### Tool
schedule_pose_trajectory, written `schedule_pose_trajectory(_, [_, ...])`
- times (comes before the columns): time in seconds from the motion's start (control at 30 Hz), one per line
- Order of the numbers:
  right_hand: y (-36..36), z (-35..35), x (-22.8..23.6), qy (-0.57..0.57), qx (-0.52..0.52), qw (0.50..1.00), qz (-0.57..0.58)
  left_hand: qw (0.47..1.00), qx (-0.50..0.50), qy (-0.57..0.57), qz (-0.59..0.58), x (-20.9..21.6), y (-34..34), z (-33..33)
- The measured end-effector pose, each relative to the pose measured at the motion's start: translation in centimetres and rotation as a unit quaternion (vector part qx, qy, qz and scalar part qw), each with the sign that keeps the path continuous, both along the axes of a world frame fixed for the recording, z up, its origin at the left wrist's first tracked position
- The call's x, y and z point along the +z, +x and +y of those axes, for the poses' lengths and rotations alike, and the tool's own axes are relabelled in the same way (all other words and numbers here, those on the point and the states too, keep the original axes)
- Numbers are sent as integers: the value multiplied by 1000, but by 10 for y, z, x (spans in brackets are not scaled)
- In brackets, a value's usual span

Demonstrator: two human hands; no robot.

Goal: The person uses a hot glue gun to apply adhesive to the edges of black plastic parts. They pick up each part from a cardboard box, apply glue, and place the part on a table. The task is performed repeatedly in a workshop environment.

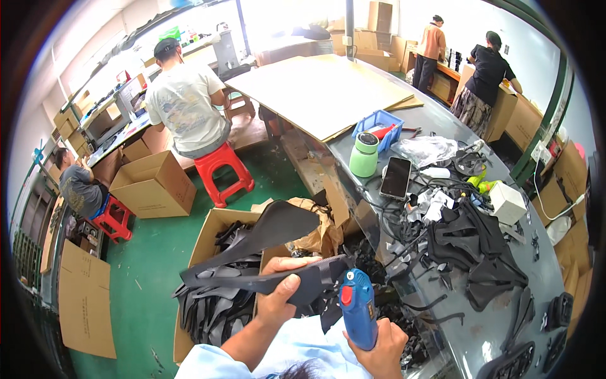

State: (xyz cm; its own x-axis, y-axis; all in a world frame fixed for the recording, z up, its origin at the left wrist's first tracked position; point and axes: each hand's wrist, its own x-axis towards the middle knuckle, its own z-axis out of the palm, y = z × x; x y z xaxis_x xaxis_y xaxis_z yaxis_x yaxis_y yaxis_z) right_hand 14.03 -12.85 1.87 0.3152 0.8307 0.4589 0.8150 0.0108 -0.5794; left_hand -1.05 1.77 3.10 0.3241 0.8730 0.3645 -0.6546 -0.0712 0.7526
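Observation:
My left hand (278,295) is closed around a black curved, flat piece (252,243), which looks like moulded foam or soft plastic. The piece loops from the left, with a broad rounded end upper right and a narrow end lower right. My right hand (382,347) grips a blue handheld tool (358,309) with a red button, its head up close to the narrow end. Whether tool and piece touch, I cannot tell. Beneath them, an open cardboard box (211,243) holds many similar black pieces (218,316).
On the grey metal table (454,341) at right lie black pieces (476,243), a phone (396,177), a green bottle (364,155), a blue basket (382,120) and a white box (508,203). Large boards (322,85) cover its far end. A person (186,101) sits on a red stool (222,170); others work farther off.

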Motion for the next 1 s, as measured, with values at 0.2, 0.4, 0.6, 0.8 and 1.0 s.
schedule_pose_trajectory(0.2, [6, -3, -3, -11, 33, 999, -10, 980, -100, -48, 167, 33, -20, 14])
schedule_pose_trajectory(0.4, [9, -8, -13, -2, 10, 997, -71, 974, -96, -149, 142, 57, -28, 25])
schedule_pose_trajectory(0.6, [8, -7, -13, -14, 37, 996, -84, 967, -93, -145, 189, 67, -31, 23])
schedule_pose_trajectory(0.8, [7, -7, -13, -13, 46, 994, -93, 952, -130, -113, 251, 67, -28, 21])
schedule_pose_trajectory(1.0, [2, -1, -18, 2, 80, 995, -62, 924, -95, -73, 363, 53, -29, 19])
